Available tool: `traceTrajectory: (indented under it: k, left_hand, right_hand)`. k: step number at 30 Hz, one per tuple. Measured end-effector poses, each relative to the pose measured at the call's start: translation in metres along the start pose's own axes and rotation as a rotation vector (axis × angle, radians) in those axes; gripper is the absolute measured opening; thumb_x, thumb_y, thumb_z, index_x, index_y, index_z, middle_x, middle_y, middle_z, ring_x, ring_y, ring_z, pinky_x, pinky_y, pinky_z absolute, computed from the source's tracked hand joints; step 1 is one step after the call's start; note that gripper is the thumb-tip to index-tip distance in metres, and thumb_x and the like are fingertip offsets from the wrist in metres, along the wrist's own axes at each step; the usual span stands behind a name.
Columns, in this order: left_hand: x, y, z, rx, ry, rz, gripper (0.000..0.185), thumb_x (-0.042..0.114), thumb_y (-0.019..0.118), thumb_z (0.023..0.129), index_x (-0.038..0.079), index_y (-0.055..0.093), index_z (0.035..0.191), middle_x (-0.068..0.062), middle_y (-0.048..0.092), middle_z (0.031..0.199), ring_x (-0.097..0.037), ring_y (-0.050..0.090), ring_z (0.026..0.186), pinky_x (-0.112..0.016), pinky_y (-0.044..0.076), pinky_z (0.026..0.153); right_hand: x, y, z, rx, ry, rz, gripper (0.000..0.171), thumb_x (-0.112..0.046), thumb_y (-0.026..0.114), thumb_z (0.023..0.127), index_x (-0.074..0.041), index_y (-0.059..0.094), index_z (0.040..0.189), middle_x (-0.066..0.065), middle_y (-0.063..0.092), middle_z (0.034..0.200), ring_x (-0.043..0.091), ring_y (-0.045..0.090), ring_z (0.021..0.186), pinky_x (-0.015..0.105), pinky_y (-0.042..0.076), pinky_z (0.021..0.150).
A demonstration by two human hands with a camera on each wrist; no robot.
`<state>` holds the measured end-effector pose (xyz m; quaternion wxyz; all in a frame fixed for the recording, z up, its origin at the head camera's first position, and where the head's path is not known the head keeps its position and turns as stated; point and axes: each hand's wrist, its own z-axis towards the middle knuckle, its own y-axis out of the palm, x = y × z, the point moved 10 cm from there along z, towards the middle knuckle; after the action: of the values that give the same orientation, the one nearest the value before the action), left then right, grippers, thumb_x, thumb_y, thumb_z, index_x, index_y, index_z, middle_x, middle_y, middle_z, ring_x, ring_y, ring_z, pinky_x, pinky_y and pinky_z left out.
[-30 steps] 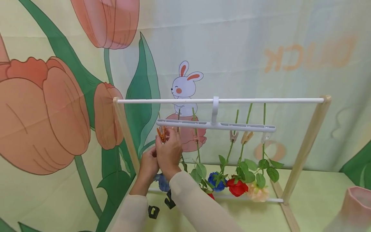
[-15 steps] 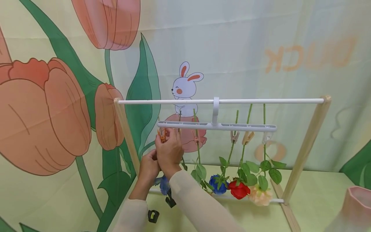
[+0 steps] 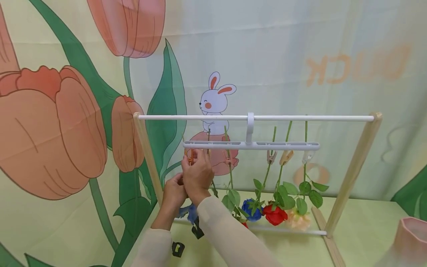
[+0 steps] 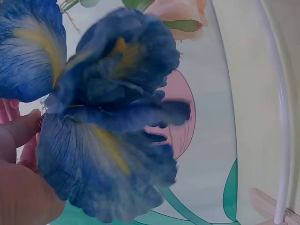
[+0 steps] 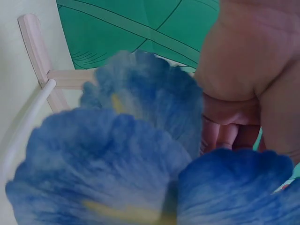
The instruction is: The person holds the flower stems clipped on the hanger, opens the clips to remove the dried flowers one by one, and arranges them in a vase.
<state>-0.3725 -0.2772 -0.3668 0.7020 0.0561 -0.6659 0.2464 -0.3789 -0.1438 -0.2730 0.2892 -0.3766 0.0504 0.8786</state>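
Observation:
From the left end of the white clip hanger (image 3: 285, 145) hangs an orange clothespin (image 3: 191, 157), pinched between thumb and fingers of my right hand (image 3: 199, 178). My left hand (image 3: 175, 193) is just below and to the left, its thumb and fingers pinching the stem of a blue iris (image 4: 108, 159) close behind the bloom. The iris hangs head down under both hands, and its petals (image 5: 108, 159) fill much of the right wrist view. Its thin stem end (image 3: 183, 137) shows above the hanger. My right palm hides most of the stem.
Further along the hanger, clothespins hold upside-down flowers: a blue rose (image 3: 251, 210), a red rose (image 3: 275, 214) and a peach flower (image 3: 298, 219) among them. The hanger hooks over a white rod (image 3: 310, 118). Black clips (image 3: 178, 249) lie below; a pink vase (image 3: 411, 237) stands right.
The hanger's left end has dipped, so the bar now looks nearly level. Both hands stay at the orange clothespin, which is more covered by the right fingers. The hanging flowers sway slightly.

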Motion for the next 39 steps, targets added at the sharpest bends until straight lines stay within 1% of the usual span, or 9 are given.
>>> traceTrajectory:
  k: [3, 9, 19, 25, 28, 31, 35, 37, 39]
  left_hand:
    - [-0.003, 0.001, 0.001, -0.001, -0.013, -0.013, 0.03, 0.009, 0.067, 0.095, 0.01, 0.07, 0.125, -0.017, 0.073, 0.111, -0.017, 0.072, 0.081, -0.035, 0.063, 0.077]
    - [-0.004, -0.001, 0.001, 0.02, -0.018, -0.05, 0.027, 0.011, 0.067, 0.096, 0.007, 0.07, 0.122, -0.017, 0.072, 0.11, -0.017, 0.072, 0.081, -0.033, 0.063, 0.075]
    - [0.004, -0.008, -0.001, 0.082, 0.046, -0.044, 0.024, 0.016, 0.07, 0.094, 0.007, 0.072, 0.115, -0.015, 0.073, 0.103, -0.013, 0.069, 0.076, -0.028, 0.062, 0.07]
    - [0.011, -0.015, -0.005, 0.109, 0.091, 0.002, 0.024, 0.023, 0.07, 0.095, 0.011, 0.073, 0.116, -0.013, 0.074, 0.104, -0.015, 0.07, 0.081, -0.03, 0.062, 0.073]
    - [0.016, -0.019, -0.009, 0.126, 0.129, 0.004, 0.023, 0.025, 0.071, 0.096, 0.012, 0.073, 0.116, -0.013, 0.075, 0.103, -0.017, 0.07, 0.082, -0.033, 0.063, 0.074]
    - [0.023, -0.024, -0.016, 0.16, 0.194, 0.023, 0.022, 0.024, 0.072, 0.096, 0.012, 0.074, 0.114, -0.013, 0.076, 0.101, -0.017, 0.07, 0.083, -0.027, 0.062, 0.073]
    - [0.039, -0.028, -0.026, 0.222, 0.301, 0.129, 0.02, 0.023, 0.073, 0.095, 0.013, 0.076, 0.113, -0.01, 0.078, 0.098, -0.02, 0.07, 0.085, -0.021, 0.054, 0.071]
    - [0.049, -0.028, -0.032, 0.242, 0.365, 0.178, 0.02, 0.022, 0.075, 0.094, 0.013, 0.077, 0.112, -0.009, 0.078, 0.097, -0.022, 0.071, 0.087, -0.024, 0.053, 0.071]
    - [0.059, -0.026, -0.037, 0.246, 0.429, 0.22, 0.02, 0.021, 0.076, 0.093, 0.012, 0.078, 0.111, -0.009, 0.078, 0.097, -0.023, 0.073, 0.087, -0.028, 0.056, 0.072]
  right_hand:
    - [0.004, 0.0, 0.0, -0.008, 0.012, -0.003, 0.022, -0.024, 0.078, 0.088, -0.011, 0.069, 0.104, 0.004, 0.072, 0.093, 0.022, 0.071, 0.079, 0.039, 0.058, 0.064]
    - [0.008, 0.001, -0.001, -0.035, 0.027, 0.025, 0.032, -0.025, 0.08, 0.087, -0.011, 0.068, 0.112, 0.006, 0.072, 0.097, 0.023, 0.072, 0.083, 0.039, 0.06, 0.068]
    - [0.01, 0.001, -0.003, -0.048, 0.011, 0.028, 0.032, -0.023, 0.08, 0.087, -0.012, 0.067, 0.114, 0.007, 0.071, 0.1, 0.024, 0.071, 0.088, 0.041, 0.058, 0.068]
    - [0.008, -0.003, -0.007, -0.041, -0.015, 0.033, 0.035, -0.023, 0.08, 0.087, -0.012, 0.067, 0.118, 0.006, 0.071, 0.103, 0.021, 0.07, 0.086, 0.037, 0.058, 0.068]
    - [0.007, -0.009, -0.008, -0.038, -0.033, 0.041, 0.036, -0.024, 0.08, 0.087, -0.011, 0.067, 0.119, 0.004, 0.07, 0.102, 0.019, 0.069, 0.084, 0.034, 0.057, 0.068]
    - [0.004, -0.018, -0.009, -0.04, -0.06, 0.054, 0.033, -0.024, 0.08, 0.088, -0.01, 0.068, 0.115, 0.003, 0.07, 0.099, 0.018, 0.069, 0.083, 0.032, 0.058, 0.07]
    - [-0.002, -0.033, -0.008, -0.049, -0.092, 0.079, 0.028, -0.022, 0.08, 0.088, -0.01, 0.07, 0.111, 0.004, 0.072, 0.098, 0.018, 0.068, 0.082, 0.031, 0.058, 0.07]
    - [-0.006, -0.043, -0.007, -0.046, -0.121, 0.089, 0.027, -0.022, 0.08, 0.088, -0.01, 0.071, 0.11, 0.004, 0.072, 0.098, 0.018, 0.068, 0.082, 0.032, 0.057, 0.07]
    - [-0.01, -0.054, -0.006, -0.038, -0.174, 0.095, 0.026, -0.02, 0.08, 0.087, -0.008, 0.071, 0.109, 0.005, 0.071, 0.096, 0.018, 0.068, 0.082, 0.032, 0.058, 0.07]
